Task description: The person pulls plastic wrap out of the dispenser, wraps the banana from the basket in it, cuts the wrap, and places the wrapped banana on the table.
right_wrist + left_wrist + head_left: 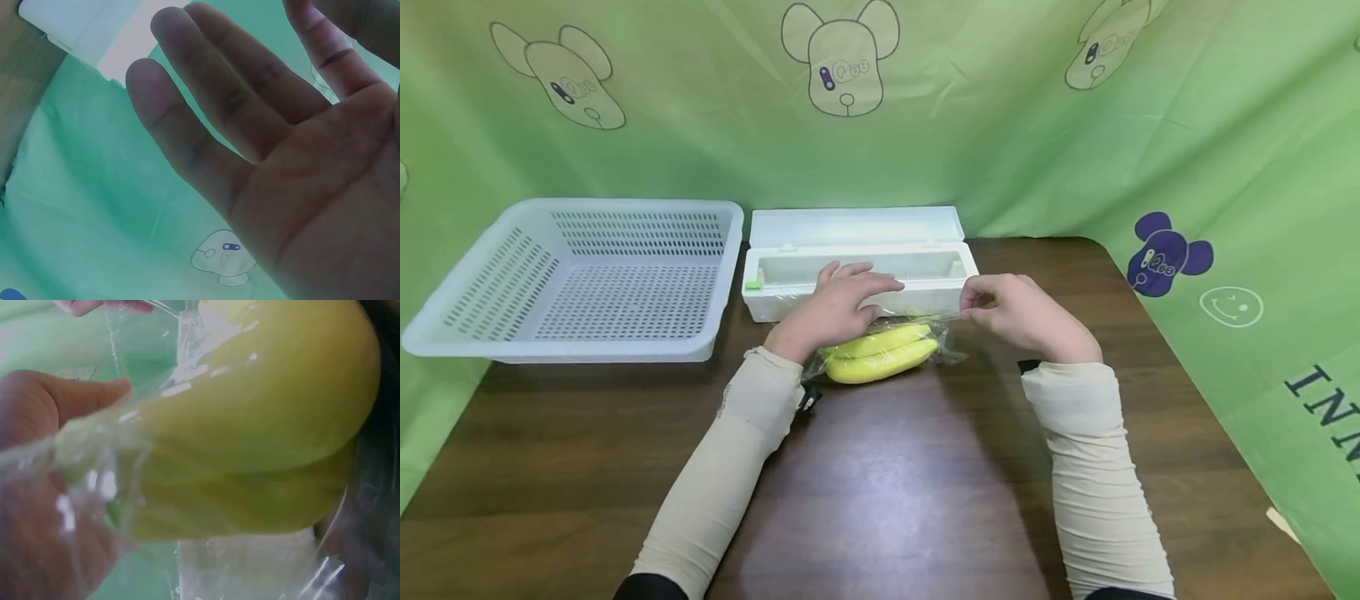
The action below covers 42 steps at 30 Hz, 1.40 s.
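Mid-frame on the table [880,500], 2 bananas [880,354] lie in cling film [951,354] just below 1 open white dispenser box [857,271] w/ 1 basket [580,279] upper left; left hand [835,308] rests flat-fingered on them, right hand [1018,312] pinches the film's edge.

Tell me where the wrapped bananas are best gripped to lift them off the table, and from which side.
Probably around the middle of the bananas, coming from above. They lie flat and side by side, lengthwise across the table, so fingers can span both. The film trails loose at the right end, pinched by the right hand; the left hand rests over the left end.
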{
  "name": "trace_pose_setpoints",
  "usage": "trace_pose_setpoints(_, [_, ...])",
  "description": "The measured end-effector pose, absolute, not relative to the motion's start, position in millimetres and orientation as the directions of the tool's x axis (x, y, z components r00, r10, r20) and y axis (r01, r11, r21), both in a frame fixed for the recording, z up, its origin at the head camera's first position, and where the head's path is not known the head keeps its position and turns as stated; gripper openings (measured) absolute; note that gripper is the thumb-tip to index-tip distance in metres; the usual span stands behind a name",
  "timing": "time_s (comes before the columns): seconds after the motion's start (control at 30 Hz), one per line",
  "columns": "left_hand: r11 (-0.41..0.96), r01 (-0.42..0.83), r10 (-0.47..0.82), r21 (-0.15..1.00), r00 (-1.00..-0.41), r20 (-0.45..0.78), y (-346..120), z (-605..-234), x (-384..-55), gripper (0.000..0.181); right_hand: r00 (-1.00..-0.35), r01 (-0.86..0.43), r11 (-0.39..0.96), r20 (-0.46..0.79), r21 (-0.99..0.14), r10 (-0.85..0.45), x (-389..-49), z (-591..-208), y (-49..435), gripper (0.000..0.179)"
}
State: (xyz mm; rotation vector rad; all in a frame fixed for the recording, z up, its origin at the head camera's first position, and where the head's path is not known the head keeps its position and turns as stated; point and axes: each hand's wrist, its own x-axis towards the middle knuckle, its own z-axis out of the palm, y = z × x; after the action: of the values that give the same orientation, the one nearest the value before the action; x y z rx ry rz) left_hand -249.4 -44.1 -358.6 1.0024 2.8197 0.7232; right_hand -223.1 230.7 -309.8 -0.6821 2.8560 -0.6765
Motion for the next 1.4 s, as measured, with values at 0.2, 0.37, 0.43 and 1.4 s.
trace_pose_setpoints(0.2, [0.748, 0.555, 0.574, 0.365, -0.816, 0.066, -40.5, -355.6, -250.5, 0.037, -0.890, -0.403, 0.805, -0.020, -0.435, -0.456, -219.0, -304.7, 231.5, 0.006])
trace_pose_setpoints(0.37, [0.781, 0.524, 0.542, 0.340, -0.839, 0.051, -40.6, -356.0, -248.5, 0.027, -0.890, -0.403, 0.804, -0.017, -0.438, -0.455, -217.4, -304.9, 232.8, 0.007])
trace_pose_setpoints(0.43, [0.791, 0.516, 0.527, 0.328, -0.847, 0.061, -42.0, -356.4, -247.5, 0.023, -0.890, -0.402, 0.802, -0.017, -0.442, -0.456, -217.0, -305.1, 232.8, 0.007])
trace_pose_setpoints(1.4, [0.917, 0.348, 0.335, 0.197, -0.937, 0.093, -86.5, -344.5, -240.9, 0.009, -0.908, -0.355, 0.839, -0.061, -0.413, -0.414, -224.0, -306.1, 245.2, 0.005])
